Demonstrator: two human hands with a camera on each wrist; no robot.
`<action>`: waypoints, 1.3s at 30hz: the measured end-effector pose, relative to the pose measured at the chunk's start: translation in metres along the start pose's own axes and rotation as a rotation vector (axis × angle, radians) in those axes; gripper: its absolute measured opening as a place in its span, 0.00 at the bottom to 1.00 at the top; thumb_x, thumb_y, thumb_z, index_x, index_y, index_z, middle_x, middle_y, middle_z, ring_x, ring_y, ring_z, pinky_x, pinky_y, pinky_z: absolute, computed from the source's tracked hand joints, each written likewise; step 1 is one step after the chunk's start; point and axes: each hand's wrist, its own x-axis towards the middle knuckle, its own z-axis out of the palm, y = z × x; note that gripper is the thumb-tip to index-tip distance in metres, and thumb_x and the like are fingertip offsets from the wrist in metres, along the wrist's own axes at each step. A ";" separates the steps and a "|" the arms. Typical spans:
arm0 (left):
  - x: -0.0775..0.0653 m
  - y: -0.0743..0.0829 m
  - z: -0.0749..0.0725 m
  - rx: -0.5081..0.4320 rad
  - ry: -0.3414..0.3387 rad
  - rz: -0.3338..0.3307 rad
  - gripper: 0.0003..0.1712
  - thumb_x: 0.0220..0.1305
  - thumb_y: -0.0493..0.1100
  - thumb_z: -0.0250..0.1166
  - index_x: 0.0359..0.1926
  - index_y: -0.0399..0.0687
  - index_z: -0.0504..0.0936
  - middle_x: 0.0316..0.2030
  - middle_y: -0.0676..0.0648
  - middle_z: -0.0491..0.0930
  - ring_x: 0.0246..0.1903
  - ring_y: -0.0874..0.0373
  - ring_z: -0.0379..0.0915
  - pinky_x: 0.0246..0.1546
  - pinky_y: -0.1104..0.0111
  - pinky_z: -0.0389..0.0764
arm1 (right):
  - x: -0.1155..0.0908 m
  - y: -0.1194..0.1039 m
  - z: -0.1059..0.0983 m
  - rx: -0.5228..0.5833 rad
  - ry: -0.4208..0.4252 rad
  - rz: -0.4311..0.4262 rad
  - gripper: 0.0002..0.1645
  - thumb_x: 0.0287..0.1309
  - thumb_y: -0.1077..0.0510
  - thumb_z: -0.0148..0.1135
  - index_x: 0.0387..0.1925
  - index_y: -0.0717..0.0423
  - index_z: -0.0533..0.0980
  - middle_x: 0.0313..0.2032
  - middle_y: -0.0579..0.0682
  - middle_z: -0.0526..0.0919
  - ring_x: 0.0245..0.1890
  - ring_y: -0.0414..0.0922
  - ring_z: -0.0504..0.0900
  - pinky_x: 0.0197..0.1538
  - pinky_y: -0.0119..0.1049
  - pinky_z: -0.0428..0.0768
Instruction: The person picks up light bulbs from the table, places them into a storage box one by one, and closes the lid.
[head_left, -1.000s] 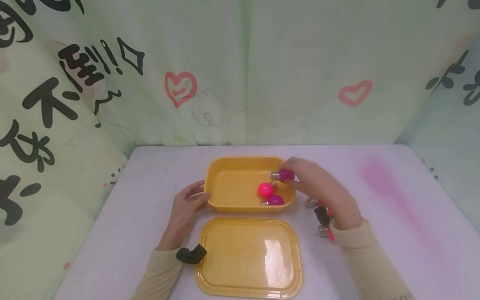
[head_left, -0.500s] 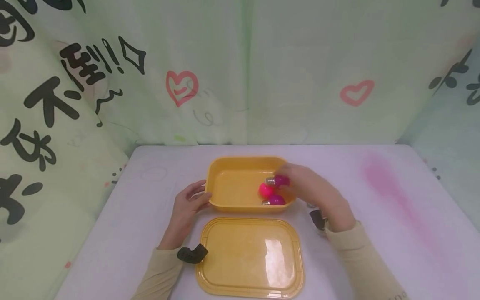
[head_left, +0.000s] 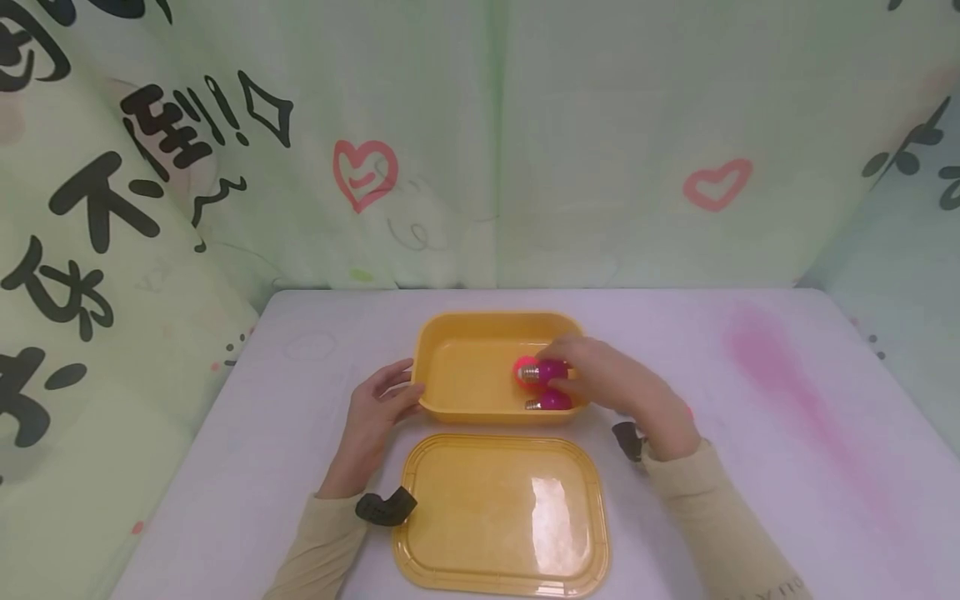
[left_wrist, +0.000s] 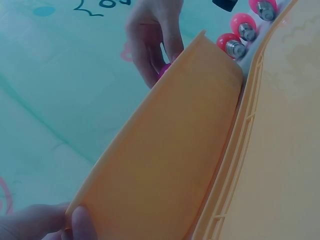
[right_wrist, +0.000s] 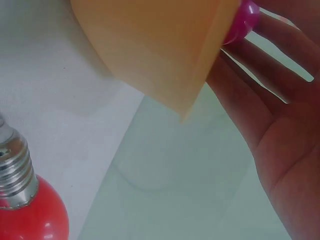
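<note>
A yellow plastic box [head_left: 465, 367] stands on the table, its left rim between the thumb and fingers of my left hand [head_left: 373, 421]. My right hand [head_left: 618, 379] pinches a purple light bulb [head_left: 555, 370] by its round end, low inside the box's right half, with the metal screw base pointing left. Beneath and beside it are a pink light bulb [head_left: 519, 377], partly covered, and a second purple bulb [head_left: 557, 401] lying along the front wall. From the right wrist, the box wall hides most of the held bulb [right_wrist: 244, 22].
A translucent yellow lid [head_left: 480, 517] lies flat in front of the box. Several red-pink bulbs [left_wrist: 243, 26] rest on the table right of the box, mostly hidden by my right arm in the head view. A printed curtain [head_left: 600, 167] hangs behind the table.
My right hand has moved left and down into the box with the purple bulb, which now overlaps the pink one. My left hand has stayed on the rim.
</note>
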 end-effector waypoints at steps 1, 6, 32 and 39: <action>0.000 0.000 0.000 -0.001 0.000 0.002 0.28 0.63 0.35 0.68 0.64 0.43 0.74 0.57 0.38 0.72 0.44 0.60 0.80 0.42 0.70 0.85 | 0.001 0.000 0.000 0.002 -0.003 0.001 0.18 0.57 0.63 0.70 0.50 0.58 0.82 0.47 0.52 0.83 0.48 0.51 0.81 0.56 0.49 0.82; 0.000 0.000 0.000 0.001 0.003 0.002 0.28 0.63 0.34 0.68 0.64 0.43 0.74 0.57 0.38 0.73 0.44 0.61 0.80 0.42 0.70 0.86 | 0.004 0.002 0.003 0.012 -0.008 -0.013 0.18 0.58 0.63 0.69 0.51 0.59 0.81 0.47 0.53 0.83 0.49 0.51 0.80 0.57 0.49 0.81; -0.001 0.000 0.001 -0.015 0.013 0.005 0.27 0.63 0.34 0.69 0.63 0.43 0.75 0.55 0.39 0.73 0.43 0.61 0.80 0.42 0.71 0.85 | 0.021 0.013 0.019 -0.060 0.006 -0.101 0.16 0.57 0.61 0.71 0.47 0.60 0.80 0.39 0.51 0.82 0.41 0.48 0.80 0.53 0.46 0.83; 0.000 -0.001 0.001 0.003 0.024 -0.003 0.27 0.63 0.35 0.68 0.63 0.43 0.75 0.56 0.39 0.73 0.43 0.61 0.80 0.42 0.71 0.85 | 0.022 0.013 0.020 -0.056 0.012 -0.113 0.15 0.57 0.61 0.70 0.46 0.61 0.80 0.39 0.52 0.82 0.41 0.48 0.80 0.53 0.46 0.83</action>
